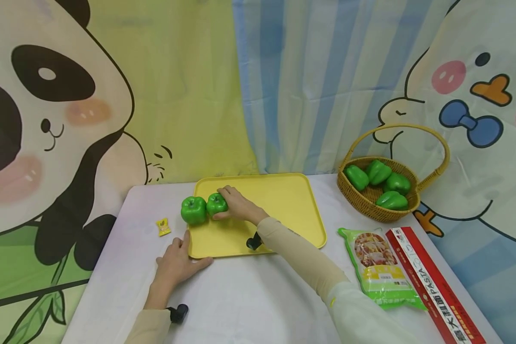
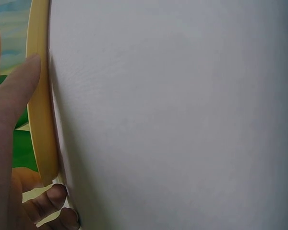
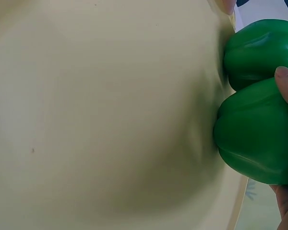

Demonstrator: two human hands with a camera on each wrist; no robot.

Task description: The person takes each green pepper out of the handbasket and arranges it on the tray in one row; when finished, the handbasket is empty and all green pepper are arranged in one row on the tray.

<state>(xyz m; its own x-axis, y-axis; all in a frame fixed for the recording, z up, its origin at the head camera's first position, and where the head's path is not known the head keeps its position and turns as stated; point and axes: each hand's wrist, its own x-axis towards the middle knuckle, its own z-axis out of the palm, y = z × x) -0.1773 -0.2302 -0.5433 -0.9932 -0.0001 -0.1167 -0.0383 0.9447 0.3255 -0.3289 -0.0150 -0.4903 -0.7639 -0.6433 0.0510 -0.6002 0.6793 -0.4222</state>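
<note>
Two green bell peppers stand side by side at the left of a yellow tray [image 1: 258, 239]. My right hand [image 1: 237, 206] grips the right-hand bell pepper [image 1: 217, 204], with thumb and fingers on opposite sides of it. The other bell pepper [image 1: 194, 210] sits at the tray's left edge; in the right wrist view the gripped pepper [image 3: 259, 132] partly overlaps it. My left hand [image 1: 177, 263] rests at the tray's near left corner, thumb along the front rim and fingers beside the left edge. In the left wrist view its straight thumb [image 2: 19, 88] touches the tray rim [image 2: 41, 115].
A wicker basket [image 1: 361, 203] with several green bell peppers stands at the back right. A green-and-yellow food bag [image 1: 380, 267] and a long red pasta box [image 1: 434, 286] lie at the right. A small yellow packet [image 1: 163, 227] lies left of the tray.
</note>
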